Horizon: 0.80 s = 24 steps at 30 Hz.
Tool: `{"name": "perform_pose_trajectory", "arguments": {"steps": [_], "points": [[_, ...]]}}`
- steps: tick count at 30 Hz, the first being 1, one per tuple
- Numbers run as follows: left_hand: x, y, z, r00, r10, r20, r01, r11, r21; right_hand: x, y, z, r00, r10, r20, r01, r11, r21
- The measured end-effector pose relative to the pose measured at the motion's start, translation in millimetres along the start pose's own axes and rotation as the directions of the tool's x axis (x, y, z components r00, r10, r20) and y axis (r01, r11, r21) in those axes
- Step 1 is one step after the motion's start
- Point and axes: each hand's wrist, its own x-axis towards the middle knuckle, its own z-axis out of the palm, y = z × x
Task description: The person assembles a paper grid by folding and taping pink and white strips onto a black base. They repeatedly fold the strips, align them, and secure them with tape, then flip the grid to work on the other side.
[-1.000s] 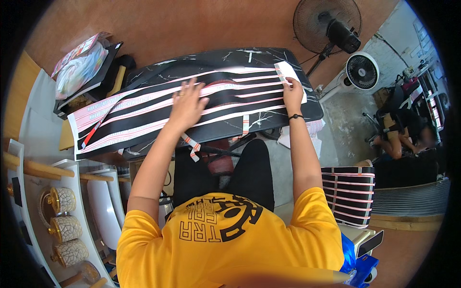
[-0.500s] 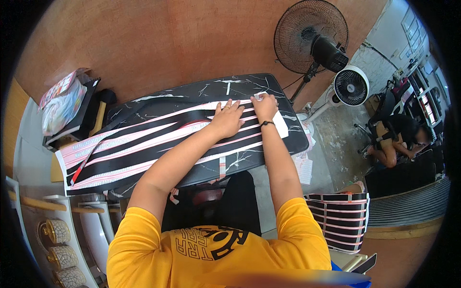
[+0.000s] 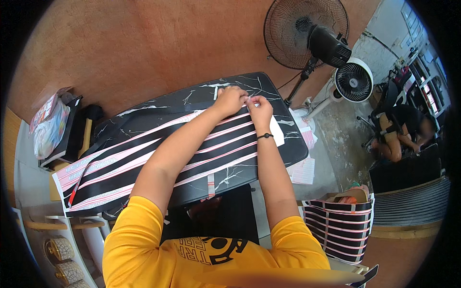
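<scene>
A long sheet [image 3: 211, 149] with black bands and pink-and-white printed strips lies across the black marble-patterned table [image 3: 235, 175]. At its far right corner my two hands meet, fingertips almost touching. My left hand [image 3: 232, 100] is closed with curled fingers. My right hand [image 3: 260, 110], its wrist in a dark bracelet, pinches with thumb and forefinger beside it. Whatever is between the fingers is too small to make out. White backing paper [image 3: 277, 132] shows right of my right hand. A narrow strip with a red end [image 3: 73, 197] lies on the sheet's left end.
A black pedestal fan [image 3: 307, 36] and a white fan [image 3: 354, 80] stand beyond the table's right end. A filled plastic bag [image 3: 50, 127] sits at the left. Another striped sheet [image 3: 336, 230] hangs at lower right. A person [image 3: 401, 132] sits far right.
My left hand has gone from lying flat on the sheet to curled fingers at its far corner, beside my right hand. The right fingers now pinch. The whole view has shifted slightly.
</scene>
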Motion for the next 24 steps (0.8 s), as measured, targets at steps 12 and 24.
{"name": "perform_pose_trajectory", "arguments": {"steps": [12, 24], "points": [[58.6, 1.8, -23.8, 0.929, 0.201, 0.311, -0.22, 0.975, 0.027, -0.4, -7.9, -2.0, 0.999, 0.052, 0.008, -0.052, 0.999, 0.0], [54.3, 19.8, -39.1, 0.849, 0.273, 0.452, -0.353, 0.93, 0.103, 0.2, -0.1, 2.0, 0.999, 0.029, -0.04, -0.028, 0.999, 0.028]]}}
